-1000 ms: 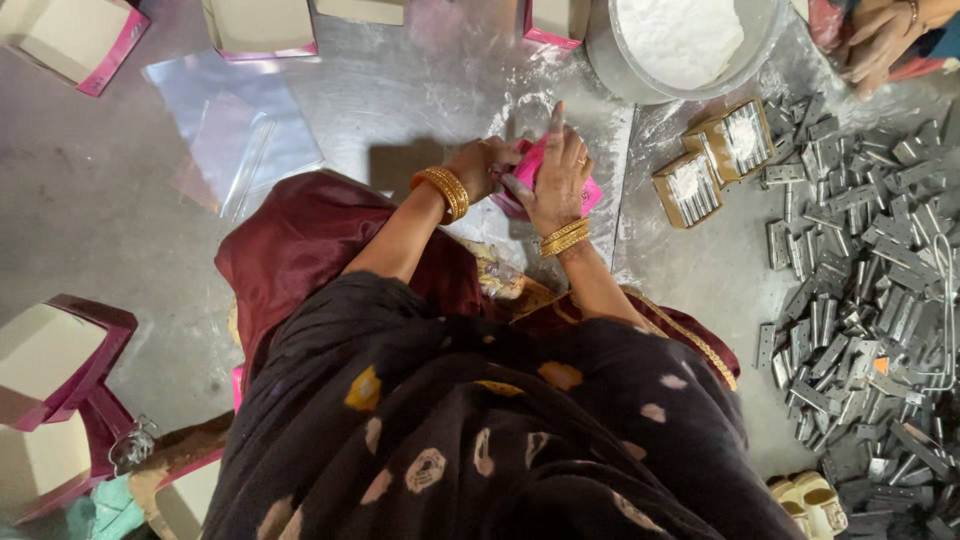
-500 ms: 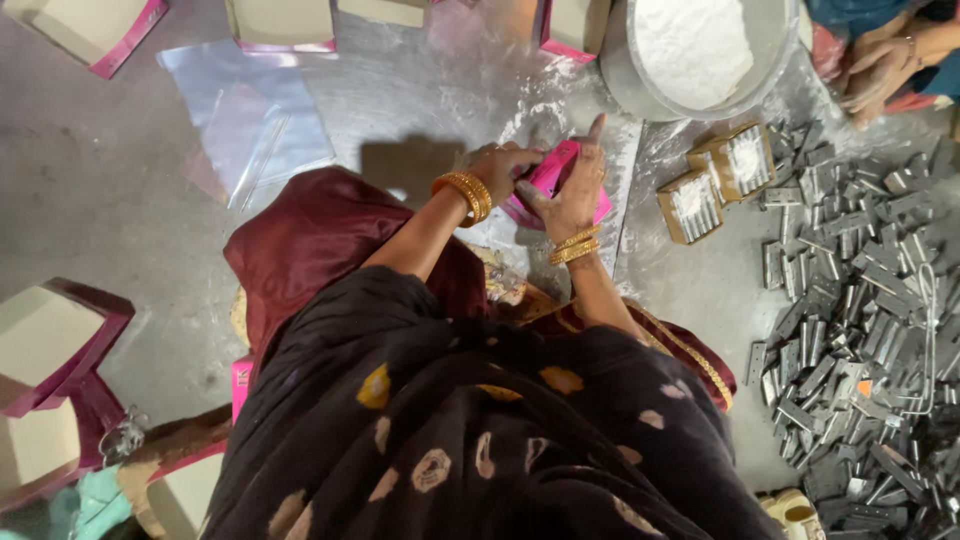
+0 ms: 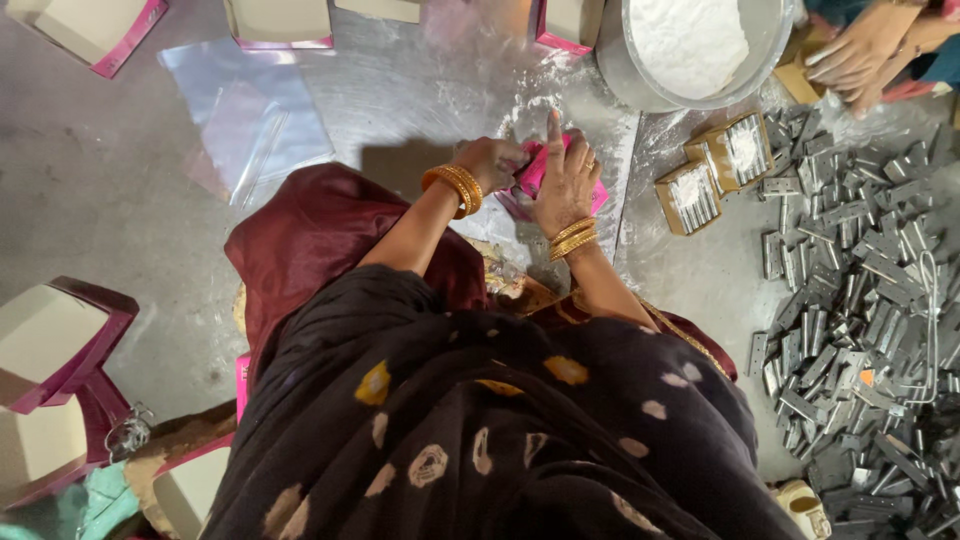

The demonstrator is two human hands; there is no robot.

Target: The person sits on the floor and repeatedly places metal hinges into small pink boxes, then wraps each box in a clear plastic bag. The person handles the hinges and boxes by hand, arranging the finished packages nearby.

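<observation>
Both my hands are on the pink box (image 3: pixel 540 170), top centre of the frame: left hand (image 3: pixel 497 160) closed around its left end, right hand (image 3: pixel 566 185) gripping it, index finger pointing up.

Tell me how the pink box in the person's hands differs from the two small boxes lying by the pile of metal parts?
The pink box is held off the floor between the left hand and the right hand; the two brown boxes lie flat on the floor. The pink box's contents are hidden by fingers; the brown ones lie open, showing packed metal pieces. All three are small cartons.
</observation>
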